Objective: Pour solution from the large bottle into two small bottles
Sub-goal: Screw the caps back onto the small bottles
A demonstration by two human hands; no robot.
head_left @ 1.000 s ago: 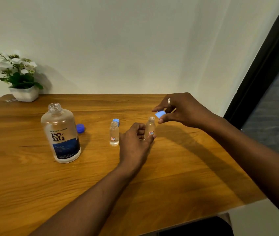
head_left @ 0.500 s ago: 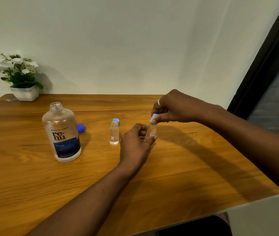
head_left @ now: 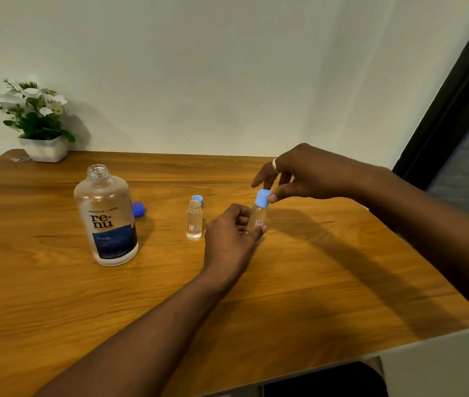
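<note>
Capped small bottle: right of centre on the table, near upright, with the top leaning slightly right. The base is hidden by fingers, so I can't tell if it's seated on the wood. Clear body, small red-and-blue label low on the front.

Light blue cap sits on its neck. Can't tell if it's threaded down.

Left hand comes in from the near side with its fingers curled round the lower body of that bottle and the thumb tip on its near-right side. It is grasping the bottle.

Right hand reaches in from the right, above the bottle. The thumb tip is against the cap's right side and a finger is behind the cap, so it pinches the cap. The other fingers are spread loosely to the left. There is a ring on one finger.

Open small bottle: just left of the left hand, not touching it, upright and uncapped, with the same label. Fill level not readable. Loose light blue cap lies on the table right behind it, partly hidden by the neck.

Large bottle: further left, upright, mouth open, with a "renu fresh" label and a dark blue lower band. Dark blue cap lies on the table just beside its far-right side, partly hidden.

Potted plant: far-left corner, white flowers in a white pot, against the pale wall. Dark frame runs along the right edge.
</note>
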